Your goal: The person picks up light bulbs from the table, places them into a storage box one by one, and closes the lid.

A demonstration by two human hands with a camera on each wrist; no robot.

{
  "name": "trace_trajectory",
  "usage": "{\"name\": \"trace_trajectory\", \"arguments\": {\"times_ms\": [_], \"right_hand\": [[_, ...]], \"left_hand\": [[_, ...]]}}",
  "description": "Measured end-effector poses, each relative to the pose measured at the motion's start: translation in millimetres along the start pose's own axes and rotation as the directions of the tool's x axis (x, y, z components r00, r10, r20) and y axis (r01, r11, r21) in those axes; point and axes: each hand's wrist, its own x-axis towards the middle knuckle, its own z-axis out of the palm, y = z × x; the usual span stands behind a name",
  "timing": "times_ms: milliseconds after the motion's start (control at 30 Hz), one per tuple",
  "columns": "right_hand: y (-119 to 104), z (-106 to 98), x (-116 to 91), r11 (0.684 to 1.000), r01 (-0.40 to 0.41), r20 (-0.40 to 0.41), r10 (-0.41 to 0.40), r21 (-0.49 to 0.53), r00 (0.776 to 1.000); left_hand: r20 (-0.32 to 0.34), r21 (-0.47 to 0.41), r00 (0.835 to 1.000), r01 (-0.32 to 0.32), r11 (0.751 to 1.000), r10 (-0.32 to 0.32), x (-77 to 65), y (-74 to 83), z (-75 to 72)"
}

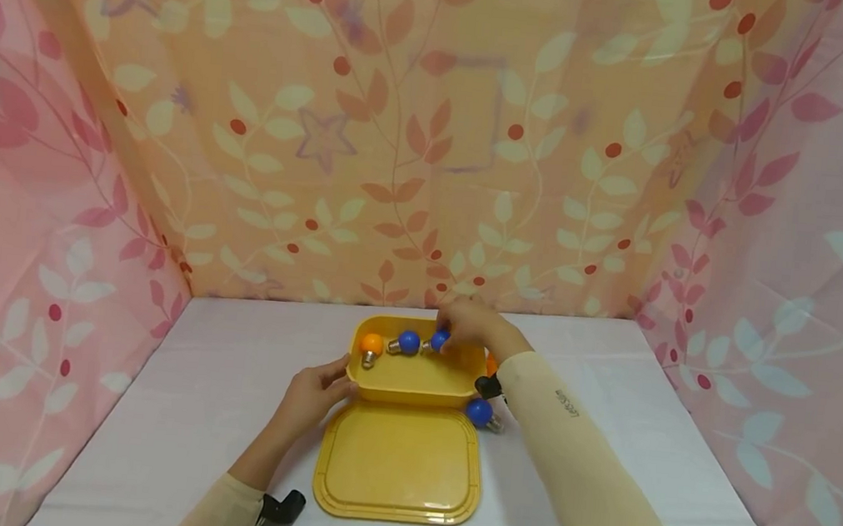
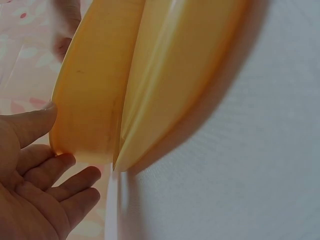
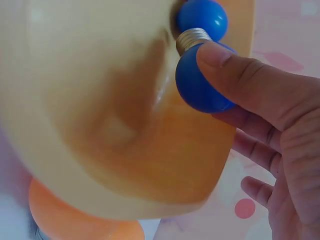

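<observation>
A yellow plastic box (image 1: pixel 410 396) stands near the back of the white table. Inside it lie an orange light bulb (image 1: pixel 372 345) and a blue light bulb (image 1: pixel 408 343). My right hand (image 1: pixel 478 325) pinches another blue bulb (image 3: pixel 202 82) between thumb and fingers over the box, its metal screw base pointing toward the first blue bulb (image 3: pixel 204 19). At the box's left end, my left hand (image 1: pixel 310 399) touches the outside with thumb and fingers fairly straight; in the left wrist view its thumb (image 2: pixel 37 122) meets the rim.
In front of the box, its yellow lid (image 1: pixel 399 462) lies flat. A blue bulb (image 1: pixel 479 413) rests on the table right of the lid. An orange bulb (image 3: pixel 65 215) sits outside the box's right end, partly hidden by my arm. Patterned cloth walls (image 1: pixel 429 172) enclose the table.
</observation>
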Motion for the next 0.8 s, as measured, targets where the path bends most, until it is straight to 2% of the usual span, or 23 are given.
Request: {"name": "trace_trajectory", "arguments": {"times_ms": [500, 667, 800], "right_hand": [[2, 15, -1, 0.995, 0.033, -0.003, -0.033, -0.092, 0.999], [2, 15, -1, 0.988, 0.071, -0.031, -0.076, -0.134, 0.997], [0, 15, -2, 0.989, 0.073, -0.053, -0.081, -0.13, 0.995]], "left_hand": [[-0.002, -0.005, 1.0, 0.012, 1.0, -0.012, 0.4, -1.8, 2.5], [-0.002, 0.002, 1.0, 0.007, 1.0, -0.007, 1.4, -0.6, 1.1], [0.004, 0.018, 1.0, 0.004, 1.0, -0.004, 1.6, 0.9, 0.9]]}}
